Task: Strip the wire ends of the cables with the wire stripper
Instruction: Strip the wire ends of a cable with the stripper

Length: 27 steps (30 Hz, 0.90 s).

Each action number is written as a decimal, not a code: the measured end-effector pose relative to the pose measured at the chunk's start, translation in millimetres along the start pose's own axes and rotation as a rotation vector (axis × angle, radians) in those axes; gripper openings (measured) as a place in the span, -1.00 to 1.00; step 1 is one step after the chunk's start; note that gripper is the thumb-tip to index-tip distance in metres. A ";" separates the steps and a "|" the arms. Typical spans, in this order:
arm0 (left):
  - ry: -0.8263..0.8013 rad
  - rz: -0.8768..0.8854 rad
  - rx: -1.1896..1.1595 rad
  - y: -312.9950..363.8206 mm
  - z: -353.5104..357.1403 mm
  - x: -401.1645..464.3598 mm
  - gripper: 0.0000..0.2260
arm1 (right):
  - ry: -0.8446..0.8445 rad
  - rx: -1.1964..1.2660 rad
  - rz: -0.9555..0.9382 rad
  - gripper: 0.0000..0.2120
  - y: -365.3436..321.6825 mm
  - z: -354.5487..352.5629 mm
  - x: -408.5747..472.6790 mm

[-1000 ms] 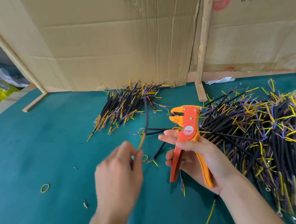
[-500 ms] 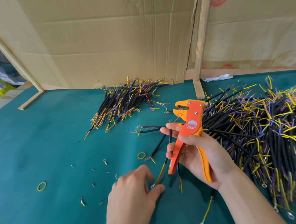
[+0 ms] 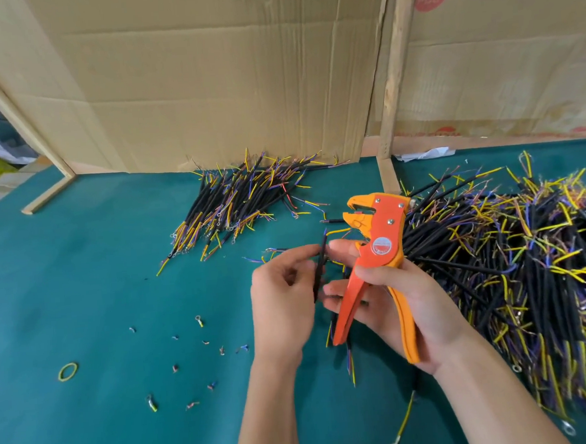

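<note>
We pinch a black cable (image 3: 319, 271) in our left hand (image 3: 283, 304), right hand (image 3: 403, 304) gripping the wire stripper (image 3: 375, 251) (jaws agape), and must next feed its end in

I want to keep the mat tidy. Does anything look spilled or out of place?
Yes. Small wire scraps lie scattered on the green mat, left of the left hand. A rubber band lies alone further left.

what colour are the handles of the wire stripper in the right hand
Orange: the plastic wire stripper has a red-orange and a lighter yellow-orange handle, seen in the head view.
</note>
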State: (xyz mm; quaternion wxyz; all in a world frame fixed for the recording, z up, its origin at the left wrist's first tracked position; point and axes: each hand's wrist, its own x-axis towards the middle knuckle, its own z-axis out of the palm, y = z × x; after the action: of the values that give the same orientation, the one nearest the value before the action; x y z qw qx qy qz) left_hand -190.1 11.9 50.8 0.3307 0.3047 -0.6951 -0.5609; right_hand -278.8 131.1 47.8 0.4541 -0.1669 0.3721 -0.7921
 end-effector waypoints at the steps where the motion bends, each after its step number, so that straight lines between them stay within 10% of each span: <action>1: 0.003 0.008 -0.005 -0.9 2.0 1.1 -0.75 | 0.010 -0.014 0.009 -0.62 0.5 -0.8 0.5; 27: 0.084 0.009 -0.231 -5.8 -1.8 7.2 -0.71 | -0.063 -0.142 0.205 -0.57 7.9 4.3 -3.9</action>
State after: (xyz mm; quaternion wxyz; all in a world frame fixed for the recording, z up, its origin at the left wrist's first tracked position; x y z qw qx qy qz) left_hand -192.7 4.1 46.2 0.3947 0.2846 -0.6127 -0.6227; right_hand -269.4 130.0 45.1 0.5311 -0.1842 0.4279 -0.7077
